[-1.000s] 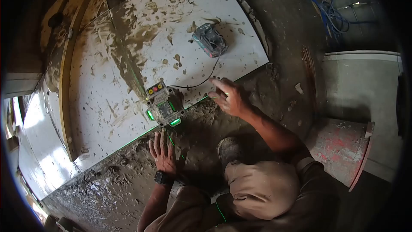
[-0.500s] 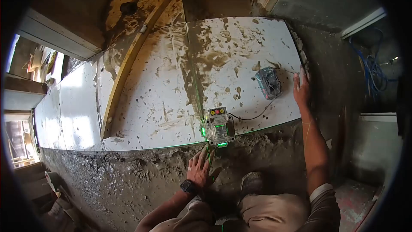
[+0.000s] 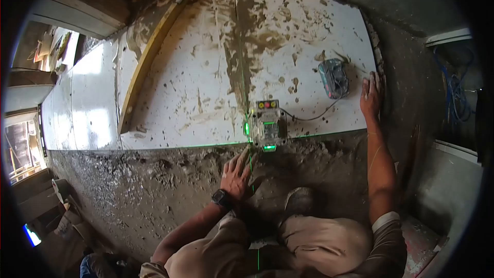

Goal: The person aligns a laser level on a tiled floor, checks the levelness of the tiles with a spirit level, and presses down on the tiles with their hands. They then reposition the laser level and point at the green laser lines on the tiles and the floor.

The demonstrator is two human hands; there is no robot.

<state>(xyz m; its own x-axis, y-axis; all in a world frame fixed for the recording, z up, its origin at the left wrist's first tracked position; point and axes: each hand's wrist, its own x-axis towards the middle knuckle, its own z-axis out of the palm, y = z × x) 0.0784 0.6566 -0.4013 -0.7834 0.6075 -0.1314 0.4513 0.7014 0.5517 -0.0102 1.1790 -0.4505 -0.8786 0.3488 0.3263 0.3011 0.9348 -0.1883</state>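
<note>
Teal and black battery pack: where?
Head view, right side: the pack lies on muddy white tile, between the green-lit laser level and the right hand.

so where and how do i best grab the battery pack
I'd grip the battery pack across its two long sides, coming from above on the right hand's side: it lies longer than it is wide, and the cable leaves at the end nearest you, so keep the fingers off that end.

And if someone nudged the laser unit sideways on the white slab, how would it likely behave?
The laser unit would probably move as one stiff piece, given its boxy housing. Muddy smears could make the slab slippery under it. The cable might tug the battery pack.
</note>
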